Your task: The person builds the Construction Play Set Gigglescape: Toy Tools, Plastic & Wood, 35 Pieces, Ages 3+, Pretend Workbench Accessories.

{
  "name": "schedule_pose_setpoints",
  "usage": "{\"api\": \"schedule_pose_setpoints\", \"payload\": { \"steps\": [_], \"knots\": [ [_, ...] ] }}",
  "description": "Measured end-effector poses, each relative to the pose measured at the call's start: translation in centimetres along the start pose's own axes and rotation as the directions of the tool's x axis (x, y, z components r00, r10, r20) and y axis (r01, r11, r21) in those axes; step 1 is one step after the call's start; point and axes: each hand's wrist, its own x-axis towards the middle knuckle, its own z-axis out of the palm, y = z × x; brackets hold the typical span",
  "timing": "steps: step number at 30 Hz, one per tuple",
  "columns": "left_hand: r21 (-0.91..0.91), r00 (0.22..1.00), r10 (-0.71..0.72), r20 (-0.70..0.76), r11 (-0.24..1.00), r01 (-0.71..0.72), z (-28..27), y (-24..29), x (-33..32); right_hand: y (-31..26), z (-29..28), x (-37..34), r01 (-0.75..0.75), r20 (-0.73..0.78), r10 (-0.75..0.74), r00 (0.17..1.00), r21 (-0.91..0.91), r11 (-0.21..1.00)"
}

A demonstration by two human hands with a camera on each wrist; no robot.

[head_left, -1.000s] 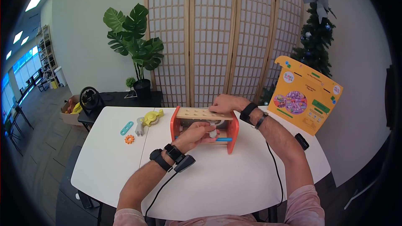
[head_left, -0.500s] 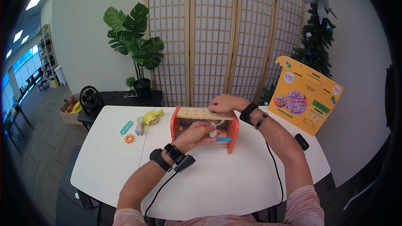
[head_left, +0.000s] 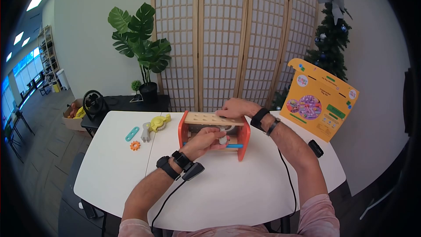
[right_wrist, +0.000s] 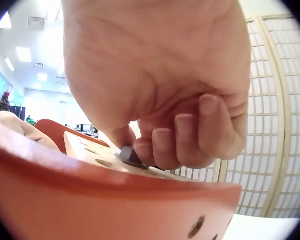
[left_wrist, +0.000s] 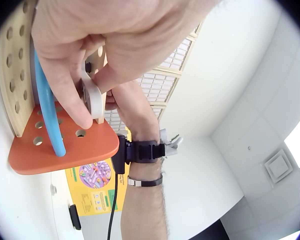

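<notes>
A wooden toy workbench with orange-red end panels (head_left: 244, 142), a pale perforated top board (head_left: 206, 118) and a blue rod (left_wrist: 49, 107) stands on the table. On the top board, my right hand (head_left: 237, 108) pinches the hexagonal head of a grey toy bolt (right_wrist: 130, 154) between thumb and forefinger, its other fingers curled in. My left hand (head_left: 204, 141) reaches in at the open front, under that board. Its thumb and fingers pinch a flat, pale, rounded piece (left_wrist: 93, 100), partly covered by them; I cannot tell its kind.
Left of the workbench lie a teal strip with holes (head_left: 132, 134), an orange gear (head_left: 135, 146), a grey toy part (head_left: 145, 132) and a yellow toy part (head_left: 160, 123). A yellow box (head_left: 322, 101) stands at the right. Black cables (head_left: 287, 171) trail from both wrists.
My right hand has shifted very slightly left on the top board. The left hand and the workbench stay in place.
</notes>
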Motion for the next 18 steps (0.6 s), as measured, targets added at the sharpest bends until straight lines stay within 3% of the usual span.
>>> {"api": "schedule_pose_setpoints", "payload": {
  "steps": [3, 6, 9, 13, 15, 18],
  "knots": [
    [-0.008, 1.0, 0.007, 0.006, 1.0, -0.007, -0.1, -0.2, 0.2, 1.7, 1.5, 1.4, 0.118, -0.08, -0.114, 0.99, 0.045, 0.992],
    [-0.002, 1.0, -0.01, 0.005, 1.0, 0.01, 0.0, 0.0, 0.0, 2.3, 1.6, 2.0, 0.057, 0.006, -0.057, 0.998, 0.002, 0.998],
    [-0.012, 1.0, 0.014, 0.008, 1.0, -0.014, -0.1, -0.1, 0.0, 0.9, 0.6, 0.7, 0.005, -0.022, -0.005, 1.0, 0.023, 1.0],
    [0.005, 1.0, 0.006, 0.022, 1.0, -0.006, -0.2, -0.1, 0.0, 1.5, 1.1, 1.1, 0.099, -0.03, -0.097, 0.995, 0.066, 0.993],
    [0.017, 1.0, 0.005, 0.026, 1.0, -0.006, -0.1, 0.0, 0.0, 0.6, 0.3, 0.6, 0.007, 0.035, -0.006, 0.999, -0.022, 1.0],
    [0.028, 0.999, 0.023, 0.023, 0.999, -0.024, 0.0, 0.0, -0.1, 0.1, 0.3, 0.3, -0.04, -0.011, 0.04, 0.999, 0.034, 0.999]
  ]
}}
